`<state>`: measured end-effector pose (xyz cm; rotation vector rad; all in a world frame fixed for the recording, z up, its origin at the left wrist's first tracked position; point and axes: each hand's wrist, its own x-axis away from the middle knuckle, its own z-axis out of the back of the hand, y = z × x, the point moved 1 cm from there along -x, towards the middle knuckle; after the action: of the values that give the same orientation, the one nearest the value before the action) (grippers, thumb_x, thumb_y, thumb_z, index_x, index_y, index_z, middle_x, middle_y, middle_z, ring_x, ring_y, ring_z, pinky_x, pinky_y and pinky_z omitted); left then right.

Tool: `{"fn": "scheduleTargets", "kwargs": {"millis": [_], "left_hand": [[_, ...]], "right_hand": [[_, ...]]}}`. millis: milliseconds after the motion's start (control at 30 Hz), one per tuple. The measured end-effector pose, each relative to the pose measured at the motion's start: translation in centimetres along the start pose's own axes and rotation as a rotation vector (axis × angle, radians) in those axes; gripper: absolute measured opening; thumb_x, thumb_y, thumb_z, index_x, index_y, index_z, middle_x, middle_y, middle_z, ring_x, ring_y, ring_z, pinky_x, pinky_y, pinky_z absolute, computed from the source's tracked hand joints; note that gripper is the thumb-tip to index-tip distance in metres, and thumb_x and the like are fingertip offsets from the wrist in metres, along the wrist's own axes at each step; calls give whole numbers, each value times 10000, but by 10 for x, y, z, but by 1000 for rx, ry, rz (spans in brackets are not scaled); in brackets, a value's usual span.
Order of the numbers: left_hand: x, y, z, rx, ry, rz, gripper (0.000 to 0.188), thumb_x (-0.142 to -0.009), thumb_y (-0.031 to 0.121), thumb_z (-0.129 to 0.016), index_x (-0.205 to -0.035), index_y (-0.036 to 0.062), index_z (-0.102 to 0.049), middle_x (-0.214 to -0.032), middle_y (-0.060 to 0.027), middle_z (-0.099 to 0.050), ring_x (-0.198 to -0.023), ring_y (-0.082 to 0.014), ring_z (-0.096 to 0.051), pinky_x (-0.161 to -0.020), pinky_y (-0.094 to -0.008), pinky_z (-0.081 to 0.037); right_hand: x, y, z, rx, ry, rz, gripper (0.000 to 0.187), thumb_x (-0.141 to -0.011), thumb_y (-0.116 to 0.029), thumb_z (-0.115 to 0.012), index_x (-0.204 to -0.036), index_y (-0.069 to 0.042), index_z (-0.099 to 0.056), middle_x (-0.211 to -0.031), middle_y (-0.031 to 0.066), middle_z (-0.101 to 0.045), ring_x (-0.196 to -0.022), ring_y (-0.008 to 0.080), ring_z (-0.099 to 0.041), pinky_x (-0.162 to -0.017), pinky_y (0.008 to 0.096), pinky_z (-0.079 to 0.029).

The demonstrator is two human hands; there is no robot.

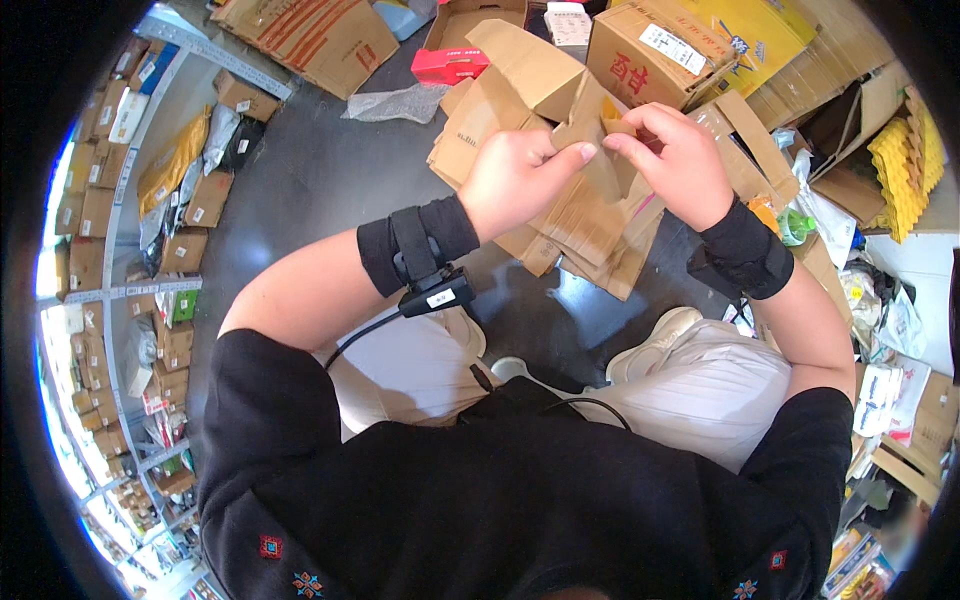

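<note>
My left hand point(518, 178) is closed, its thumb pressed along a brown cardboard box point(533, 72) with loose, bent flaps. Facing it, my right hand point(682, 160) pinches a flap edge of the same cardboard between thumb and fingers. The two thumbs nearly meet at the torn-looking edge. Below the hands lie several flattened cardboard pieces point(607, 245) on the dark floor, partly covered by my wrists and the box. Fingers of the left hand are mostly hidden behind the cardboard.
Metal shelves point(118, 235) full of parcels line the left. A red box point(450, 66), bubble wrap point(398, 103) and a large carton point(655, 50) with red print lie ahead. At right are yellow padding point(905, 165) and a heap of packaging. My shoes point(655, 342) stand close below.
</note>
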<state>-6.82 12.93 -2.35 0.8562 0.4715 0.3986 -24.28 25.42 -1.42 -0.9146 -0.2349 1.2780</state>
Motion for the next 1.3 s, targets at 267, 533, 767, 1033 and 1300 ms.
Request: {"fn": "scheduleTargets", "kwargs": {"millis": [267, 533, 767, 1033, 1300], "left_hand": [[2, -5, -2, 224, 4, 156, 394, -951, 280, -708, -723, -33, -633, -584, 26, -506, -589, -39, -432, -496, -267, -392], [-1, 1, 3, 251, 32, 113, 259, -978, 230, -673, -934, -23, -707, -688, 19, -599, -668, -31, -492, -588, -244, -441], [0, 2, 10, 130, 52, -125, 233, -968, 195, -668, -1046, -20, -713, -830, -93, -724, -764, -150, -658, -703, -300, -516], [-9, 12, 20, 74, -134, -71, 201, -962, 163, -658, -1071, 10, -730, -966, -94, -746, -877, -203, -709, -817, -322, -533], [-9, 32, 25, 775, -575, 19, 1027, -890, 690, -548, -1551, -10, -191, -1562, -211, -335, -1451, -333, -336, -1190, -485, -249]], "right_hand": [[7, 13, -11, -455, 190, -161, 151, -961, -148, -655, -941, 2, -641, -823, 10, -656, -742, 64, -575, -682, 250, -487], [12, 12, -15, -635, 320, -251, 149, -961, -160, -664, -943, -13, -648, -795, -32, -599, -735, 50, -524, -658, 238, -453], [3, 14, -17, -497, 376, -309, 205, -938, -196, -709, -976, 1, -668, -1158, 91, -601, -879, 104, -573, -788, 260, -472], [3, 7, -3, -478, 445, -24, 143, -920, -145, -719, -938, -14, -664, -1303, 99, -545, -1017, 138, -590, -859, 272, -498], [2, -1, 9, -516, 498, 69, 131, -902, -103, -724, -911, -9, -633, -1277, 78, -536, -1011, 143, -593, -813, 274, -515]]}}
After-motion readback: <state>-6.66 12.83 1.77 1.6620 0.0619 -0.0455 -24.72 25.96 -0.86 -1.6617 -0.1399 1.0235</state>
